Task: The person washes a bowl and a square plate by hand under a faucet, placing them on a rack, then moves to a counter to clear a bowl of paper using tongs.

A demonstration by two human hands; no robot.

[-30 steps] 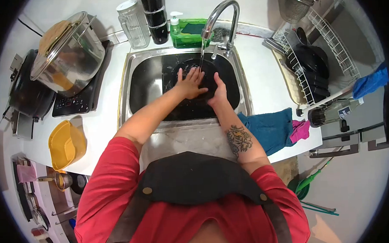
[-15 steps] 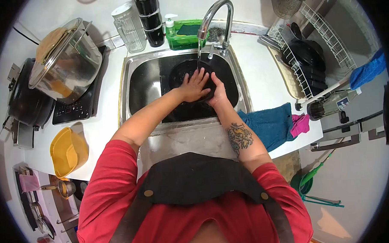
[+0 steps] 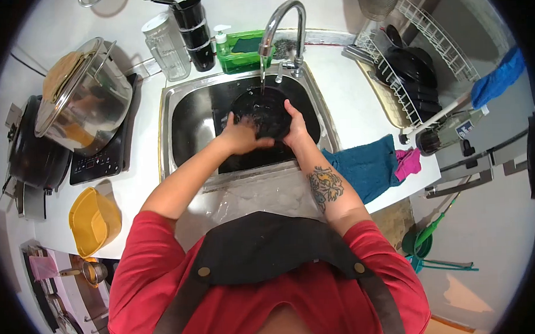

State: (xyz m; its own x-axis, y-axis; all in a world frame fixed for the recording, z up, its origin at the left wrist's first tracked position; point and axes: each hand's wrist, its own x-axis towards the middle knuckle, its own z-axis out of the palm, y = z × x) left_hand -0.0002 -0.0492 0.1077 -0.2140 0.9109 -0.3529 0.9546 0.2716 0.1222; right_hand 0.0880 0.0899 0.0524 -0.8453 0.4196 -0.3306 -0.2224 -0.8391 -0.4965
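Observation:
Water runs from the curved metal tap (image 3: 265,48) into a round black dish (image 3: 264,105) held over the sink (image 3: 186,111). My right hand (image 3: 295,123) grips the dish at its right rim, thumb on the near side and fingers mostly hidden beneath. Over the lower left part of the dish is my left hand (image 3: 246,137), blurred by motion, its thumb stretched out to the right and its fingers partly lost in the splashing water.
Behind the sink stand a glass jar (image 3: 167,50), stacked black cups (image 3: 194,34) and a green caddy (image 3: 240,52). On the right are a dish rack (image 3: 394,86) and a teal cloth (image 3: 368,170); on the left, a steel pot (image 3: 94,96) and a yellow container (image 3: 94,222).
My left hand has moved down and left from the dish's middle to its near left part. The dish looks more exposed under the water. The whole view has shifted slightly.

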